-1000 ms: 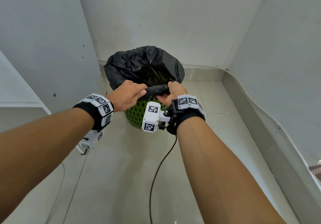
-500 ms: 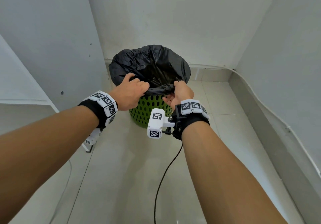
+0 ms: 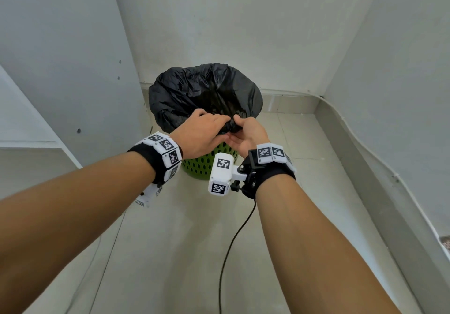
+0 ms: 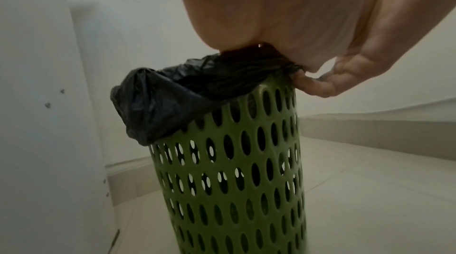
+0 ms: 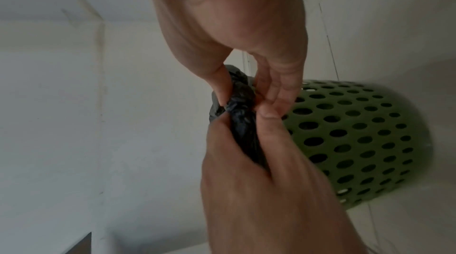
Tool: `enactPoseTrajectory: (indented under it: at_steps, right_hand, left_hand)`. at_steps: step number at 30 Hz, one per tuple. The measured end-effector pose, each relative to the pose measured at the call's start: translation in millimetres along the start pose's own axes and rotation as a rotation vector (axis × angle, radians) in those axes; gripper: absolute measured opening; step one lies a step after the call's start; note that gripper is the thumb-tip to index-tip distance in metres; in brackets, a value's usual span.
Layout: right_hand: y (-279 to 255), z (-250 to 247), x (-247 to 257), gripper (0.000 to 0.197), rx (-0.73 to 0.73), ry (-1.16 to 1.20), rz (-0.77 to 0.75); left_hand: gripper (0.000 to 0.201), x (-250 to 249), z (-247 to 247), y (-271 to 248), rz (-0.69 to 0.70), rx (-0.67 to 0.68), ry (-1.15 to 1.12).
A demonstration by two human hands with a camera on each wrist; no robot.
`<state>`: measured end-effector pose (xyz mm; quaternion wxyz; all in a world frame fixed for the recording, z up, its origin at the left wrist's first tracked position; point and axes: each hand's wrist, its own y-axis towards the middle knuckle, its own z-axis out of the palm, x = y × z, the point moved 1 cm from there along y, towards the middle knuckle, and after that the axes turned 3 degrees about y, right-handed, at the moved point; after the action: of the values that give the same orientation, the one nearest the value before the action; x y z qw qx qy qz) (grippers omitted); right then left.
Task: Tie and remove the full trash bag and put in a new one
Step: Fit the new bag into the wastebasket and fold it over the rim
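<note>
A black trash bag (image 3: 202, 94) lines a green perforated bin (image 3: 197, 170) standing in a corner of the floor. The bag's far rim still drapes over the bin's edge. Its near edge is gathered into a twisted bunch (image 5: 243, 106) above the bin's front rim. My left hand (image 3: 219, 125) grips this bunch from the left with curled fingers. My right hand (image 3: 239, 126) pinches it from the right between thumb and fingers. The two hands touch each other. The bag's contents are hidden.
Grey walls close in on the left, back and right of the bin. A white ledge (image 3: 29, 143) juts out at the left. A raised skirting (image 3: 365, 167) runs along the right wall. A black cable (image 3: 233, 240) hangs from my right wrist over the tiled floor.
My hands have come together from about a hand's width apart. The near edge of the bag, stretched between them before, is now bunched up between the fingers.
</note>
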<state>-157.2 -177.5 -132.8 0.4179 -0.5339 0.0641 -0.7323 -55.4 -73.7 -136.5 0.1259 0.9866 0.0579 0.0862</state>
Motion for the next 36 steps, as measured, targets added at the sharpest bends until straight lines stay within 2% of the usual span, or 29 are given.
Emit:
enactPoseTrajectory:
  at_steps: [2, 4, 9, 13, 16, 19, 23, 26, 29, 31, 36]
  right_hand:
    - [1.8, 0.5, -3.8, 0.03, -0.028, 0.034, -0.029]
    - [4.0, -3.2, -5.2, 0.034, -0.003, 0.05, -0.02]
    - [-0.3, -22.2, -3.4, 0.035, 0.176, 0.025, 0.061]
    - [-4.0, -32.9, 0.9, 0.047, 0.205, 0.129, 0.117]
    - [-6.6, -31.1, 5.3, 0.038, 0.224, 0.046, 0.109]
    - [-5.0, -23.7, 4.4, 0.036, 0.208, -0.052, 0.089]
    - [3.1, -14.4, -4.5, 0.025, 0.125, -0.078, -0.003]
    - [6.1, -17.1, -8.1, 0.028, 0.076, -0.121, -0.091]
    - [4.6, -25.3, -4.2, 0.036, 0.128, -0.178, -0.042]
    - [4.1, -28.1, -0.8, 0.044, 0.136, -0.244, -0.016]
    - [6.3, -19.5, -0.6, 0.042, 0.007, -0.331, -0.119]
  left_hand:
    - [0.027, 1.0, 7.7, 5.2, -0.018, 0.005, -0.015]
    - [0.026, 3.9, 13.9, 6.1, 0.0, -0.014, 0.066]
    - [0.012, 3.0, 7.2, 10.8, 0.095, -0.026, 0.2]
    - [0.018, 2.5, 1.9, 16.8, 0.192, -0.029, 0.295]
    - [0.02, 0.7, 3.9, 19.5, 0.223, 0.063, 0.324]
    - [0.02, 0.0, 4.0, 19.5, 0.185, 0.096, 0.308]
    - [0.007, 5.6, 2.9, 18.4, 0.079, 0.086, 0.126]
    - [0.007, 8.8, 4.3, 16.5, 0.045, 0.085, 0.059]
    - [0.016, 8.8, 1.8, 13.8, 0.011, 0.049, 0.005]
    - [0.023, 6.8, 0.8, 12.6, -0.016, 0.033, 0.013]
    - [0.023, 5.2, 1.7, 9.6, 0.024, 0.06, 0.171]
